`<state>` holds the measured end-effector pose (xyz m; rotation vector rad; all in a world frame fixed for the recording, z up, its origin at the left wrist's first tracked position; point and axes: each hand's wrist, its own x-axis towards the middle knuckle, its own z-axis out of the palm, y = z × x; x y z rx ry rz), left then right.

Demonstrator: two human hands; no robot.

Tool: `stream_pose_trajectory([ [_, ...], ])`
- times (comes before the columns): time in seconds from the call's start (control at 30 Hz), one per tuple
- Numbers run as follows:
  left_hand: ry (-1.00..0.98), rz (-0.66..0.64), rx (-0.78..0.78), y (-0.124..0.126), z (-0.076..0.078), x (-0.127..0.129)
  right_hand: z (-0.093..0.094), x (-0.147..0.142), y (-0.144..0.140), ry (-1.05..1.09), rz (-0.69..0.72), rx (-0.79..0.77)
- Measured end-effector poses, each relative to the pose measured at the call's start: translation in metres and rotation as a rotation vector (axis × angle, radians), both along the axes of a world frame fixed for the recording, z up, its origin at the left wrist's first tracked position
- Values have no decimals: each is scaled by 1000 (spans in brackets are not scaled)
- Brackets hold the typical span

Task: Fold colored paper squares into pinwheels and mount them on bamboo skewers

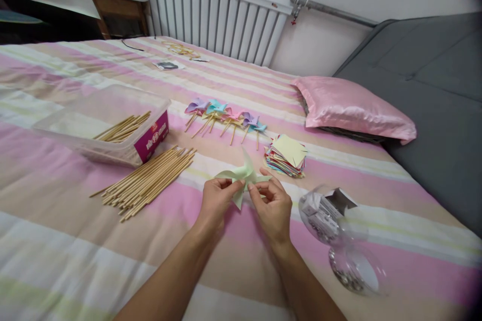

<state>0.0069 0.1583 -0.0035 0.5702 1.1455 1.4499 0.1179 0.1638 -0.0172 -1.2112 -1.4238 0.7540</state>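
Observation:
A pale green paper pinwheel (246, 172) is held up between both hands over the striped bedspread. My left hand (221, 195) pinches its left side, thumb near the centre. From the right, my right hand (271, 199) is closed on it too, thumb and fingertips close to the middle. Whether a pin or stick is at its centre I cannot make out. Just beyond the hands lies a stack of cut coloured paper squares (288, 153), a pale yellow one on top. Several pastel pinwheels on sticks (228, 115) rest in a row farther off.
Left of the hands, wooden sticks (146, 183) lie bunched beside a clear plastic box (109, 145) holding more sticks. Clear round containers (320, 213) with small metal parts stand at the right. Farther back are a pink pillow (354, 108), a grey headboard (433, 85) and a radiator (211, 12).

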Motion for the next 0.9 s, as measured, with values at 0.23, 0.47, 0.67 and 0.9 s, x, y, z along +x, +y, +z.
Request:
stream_pose_trajectory([
  [0.23,64,2,-5,1,-3,1,4,2,1,-45,6,-10],
  [0.47,132,14,47,2,-4,0,2,5,4,-66,31,-25],
  [0.67,128,-6,34,4,-7,-2,-1,6,6,-47,56,-53],
  [0.9,157,-15,21,3,-5,-2,1,9,9,-56,72,-106],
])
